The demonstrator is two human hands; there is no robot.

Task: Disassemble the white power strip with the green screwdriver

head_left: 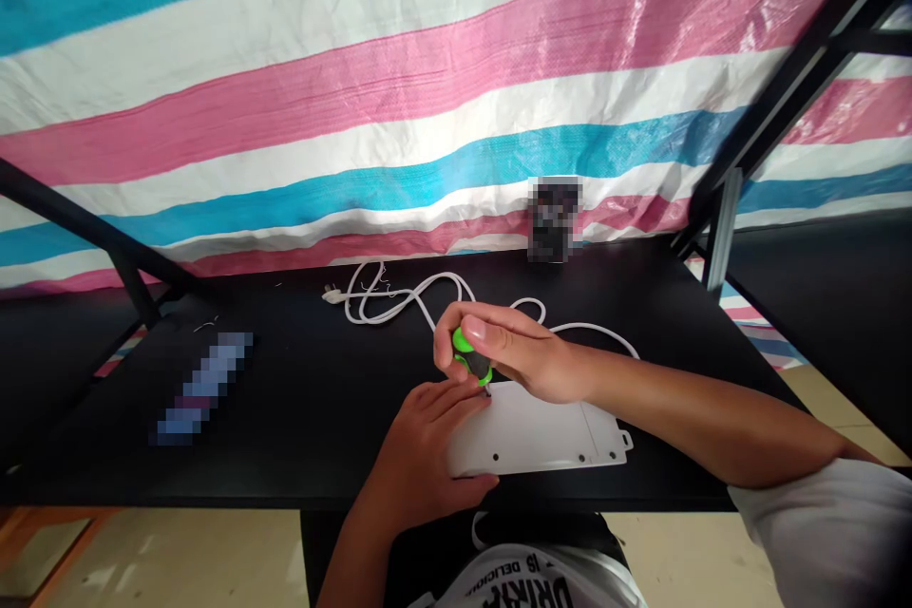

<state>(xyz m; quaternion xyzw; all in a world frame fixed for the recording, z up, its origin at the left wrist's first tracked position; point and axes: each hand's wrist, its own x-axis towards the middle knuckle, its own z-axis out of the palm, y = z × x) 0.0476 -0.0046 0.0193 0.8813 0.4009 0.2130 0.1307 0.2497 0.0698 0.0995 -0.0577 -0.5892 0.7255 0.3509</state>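
Observation:
A white power strip (541, 432) lies with its back facing up near the front edge of the table, dark screw holes showing along its near side. My left hand (431, 437) grips its left end, fingers over the far edge and thumb at the near edge. Wrapped in my right hand (517, 351) is a short green and black screwdriver (471, 356). It points down, its tip at a hole by the strip's far edge, close to my left fingertips. How deep the tip sits is hidden.
A white power cord with a plug (332, 295) lies looped on the black table (306, 380) behind the strip. Blurred-out objects are at the left (203, 389) and back (554, 218). A striped plastic sheet (356, 104) hangs behind, between black frame bars (776, 85).

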